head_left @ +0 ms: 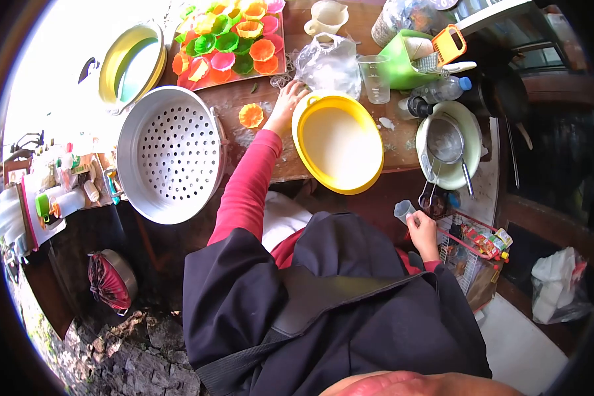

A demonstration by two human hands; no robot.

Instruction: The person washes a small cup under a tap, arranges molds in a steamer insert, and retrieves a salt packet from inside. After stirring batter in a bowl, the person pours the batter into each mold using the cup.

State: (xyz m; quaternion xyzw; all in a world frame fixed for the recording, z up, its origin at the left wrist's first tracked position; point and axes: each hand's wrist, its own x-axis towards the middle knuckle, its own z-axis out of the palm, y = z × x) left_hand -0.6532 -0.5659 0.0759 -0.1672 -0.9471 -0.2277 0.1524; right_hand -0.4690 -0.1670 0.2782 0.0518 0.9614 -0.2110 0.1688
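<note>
My left hand [288,102] reaches over the wooden table with its fingers stretched forward, beside the upper left rim of a yellow basin [299,155] holding pale, milky liquid. Whether the fingertips touch the rim or the white string [282,80] just beyond, I cannot tell. Close to that wrist sits an orange flower-shaped mould [251,115]. Low at the right, my right hand [424,232] pinches a small clear plastic cup [404,210], tilted, off the table's front edge. Beyond the basin stand a crumpled plastic bag [333,66] and a clear measuring cup [376,79].
A perforated steamer pot [171,155] stands left, below another yellow basin [157,63]. Colourful moulds fill a tray [211,82] at the back. At right are a pale bowl [457,177] with a strainer [445,140], a green container [399,63], bottles, and a wire basket [457,261].
</note>
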